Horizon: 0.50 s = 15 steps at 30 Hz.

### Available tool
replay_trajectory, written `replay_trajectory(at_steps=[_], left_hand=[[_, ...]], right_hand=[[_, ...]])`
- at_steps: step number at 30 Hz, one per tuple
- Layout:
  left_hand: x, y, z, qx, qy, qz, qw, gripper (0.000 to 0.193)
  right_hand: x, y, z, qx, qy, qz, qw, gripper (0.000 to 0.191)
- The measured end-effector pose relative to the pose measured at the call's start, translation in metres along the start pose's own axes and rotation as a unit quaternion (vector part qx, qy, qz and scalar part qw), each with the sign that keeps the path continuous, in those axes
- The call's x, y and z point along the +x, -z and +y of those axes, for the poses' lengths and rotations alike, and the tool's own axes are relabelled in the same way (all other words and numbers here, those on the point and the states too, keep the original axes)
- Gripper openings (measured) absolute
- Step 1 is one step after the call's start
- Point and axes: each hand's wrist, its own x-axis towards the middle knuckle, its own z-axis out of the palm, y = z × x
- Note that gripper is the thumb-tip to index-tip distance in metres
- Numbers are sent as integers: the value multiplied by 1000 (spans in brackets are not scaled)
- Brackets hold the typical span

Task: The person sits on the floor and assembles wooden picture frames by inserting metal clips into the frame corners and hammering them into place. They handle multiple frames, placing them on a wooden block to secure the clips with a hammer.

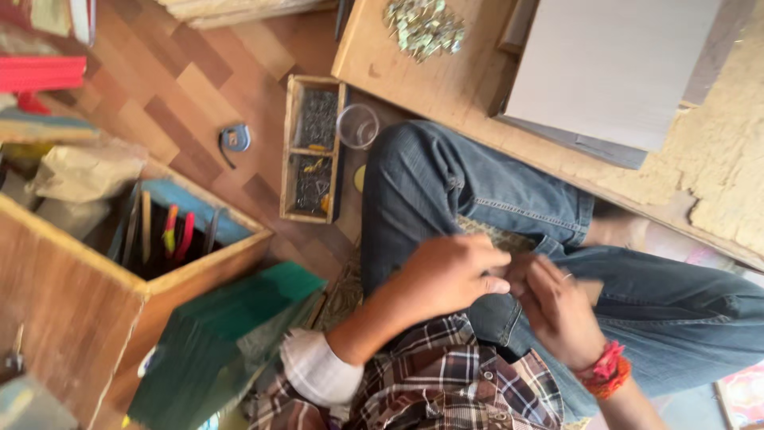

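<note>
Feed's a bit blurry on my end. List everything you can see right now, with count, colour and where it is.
Small divided wooden box: one, tan, holding dark small hardware, on the floor left of the knee.
Clear round cup: one, transparent, beside that box.
Tape measure: one, blue-grey, on the wood floor.
Large wooden crate: one, brown, lower left, with red-handled tools inside.
Green block: one, dark green, leaning by the crate.
Pile of small metal pieces: one, greenish-silver, on the wooden board at top.
Grey panel: one, pale grey, top right on the board.
Left hand: over the lap, meeting the other hand.
Right hand: red thread on the wrist; anything held is hidden.
</note>
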Motion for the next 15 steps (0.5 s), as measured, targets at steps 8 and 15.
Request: replay_trajectory(at_steps=[8, 15], left_hand=[[-19, 95, -129, 310, 106, 335, 884, 33], [-33, 93, -131, 245, 23, 415, 876, 21]], right_hand=[[-75, -64, -24, 107, 9, 75, 991, 9], [-26, -18, 42, 412, -62, 292, 861, 2]])
